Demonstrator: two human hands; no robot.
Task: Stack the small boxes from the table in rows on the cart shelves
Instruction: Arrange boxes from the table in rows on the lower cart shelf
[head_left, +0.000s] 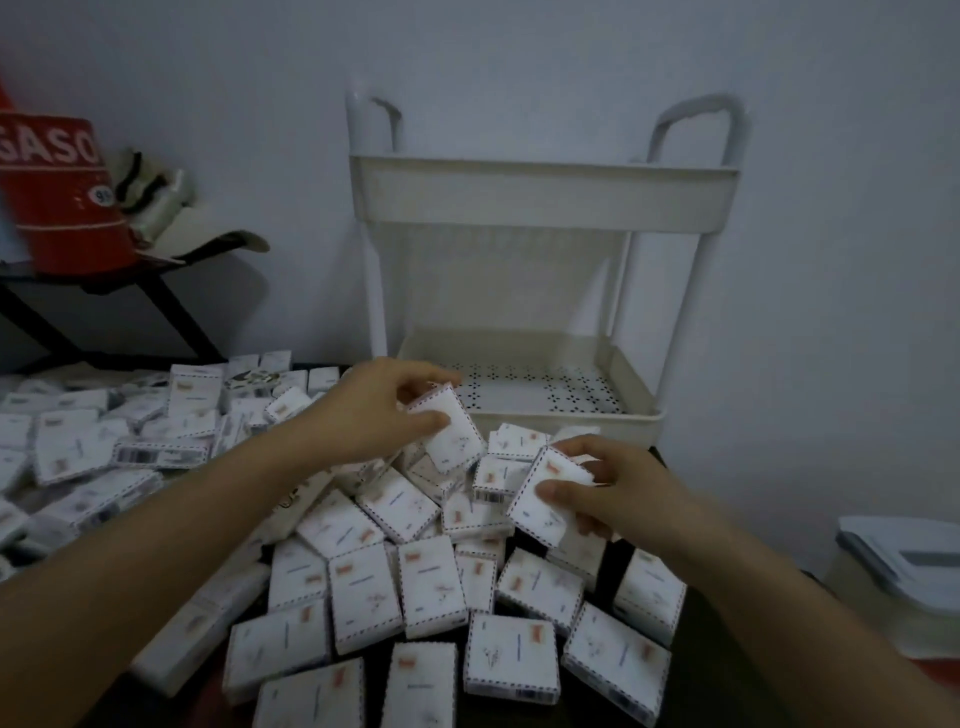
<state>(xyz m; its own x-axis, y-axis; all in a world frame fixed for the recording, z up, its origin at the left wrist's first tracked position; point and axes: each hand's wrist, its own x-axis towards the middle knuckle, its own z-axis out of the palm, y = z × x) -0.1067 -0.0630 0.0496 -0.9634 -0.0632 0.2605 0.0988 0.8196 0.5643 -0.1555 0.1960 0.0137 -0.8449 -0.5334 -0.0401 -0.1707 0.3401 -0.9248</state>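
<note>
Boxes (457, 441) gripped by left hand (382, 413) and right hand (626, 493) point lengthwise roughly toward cart (540, 200).

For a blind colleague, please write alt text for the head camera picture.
Two bare hands each hold a small white box from a loose pile of boxes on a table: the left hand grips the far box, the right hand pinches the near box. Behind the pile stands a white cart with two shelves, by a pale wall.
</note>
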